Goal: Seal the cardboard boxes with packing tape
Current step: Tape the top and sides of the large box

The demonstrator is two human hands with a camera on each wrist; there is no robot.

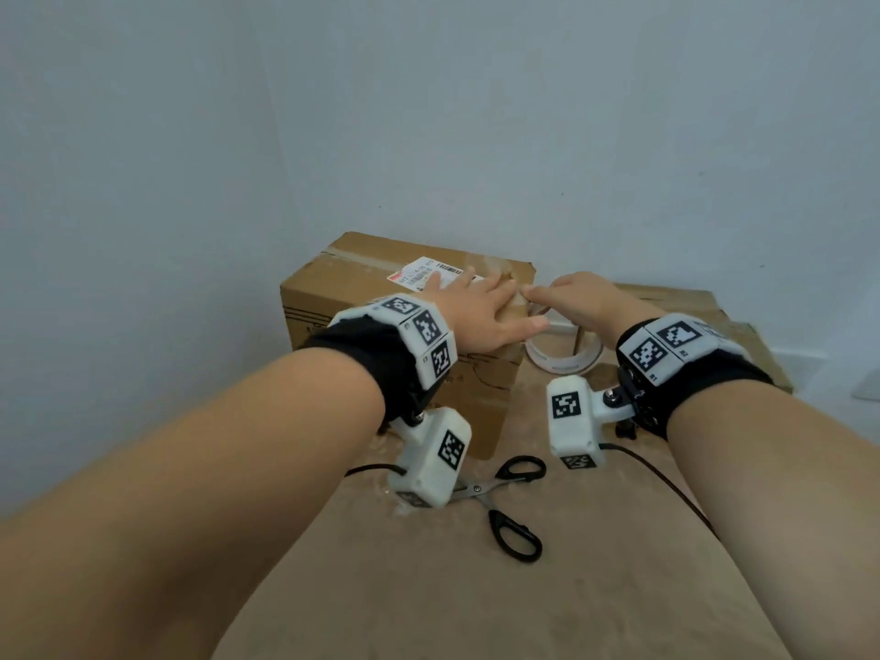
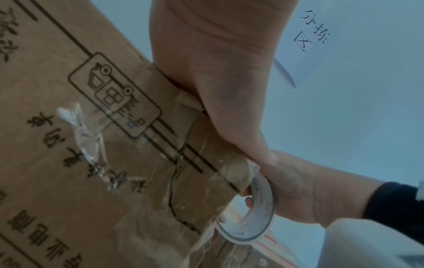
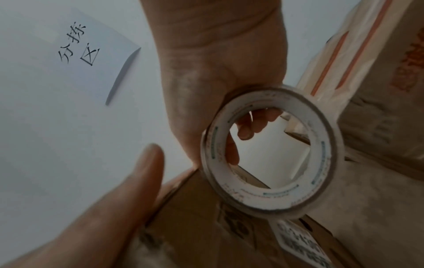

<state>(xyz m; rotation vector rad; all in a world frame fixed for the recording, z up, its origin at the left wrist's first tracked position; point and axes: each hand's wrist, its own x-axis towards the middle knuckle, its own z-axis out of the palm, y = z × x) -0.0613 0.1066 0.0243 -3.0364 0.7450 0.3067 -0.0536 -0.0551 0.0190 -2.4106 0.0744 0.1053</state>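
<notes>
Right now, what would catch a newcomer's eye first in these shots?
The left hand lying flat on top of the cardboard box at the centre, and the right hand holding a tape roll at the box's right corner. Black-handled scissors lie open in front of the box.

Both bare forearms wear black wristbands (image 1: pixel 366 354) carrying white blocks (image 1: pixel 431 457) printed with black square codes, each trailing a dark cable (image 1: pixel 666 488).
</notes>
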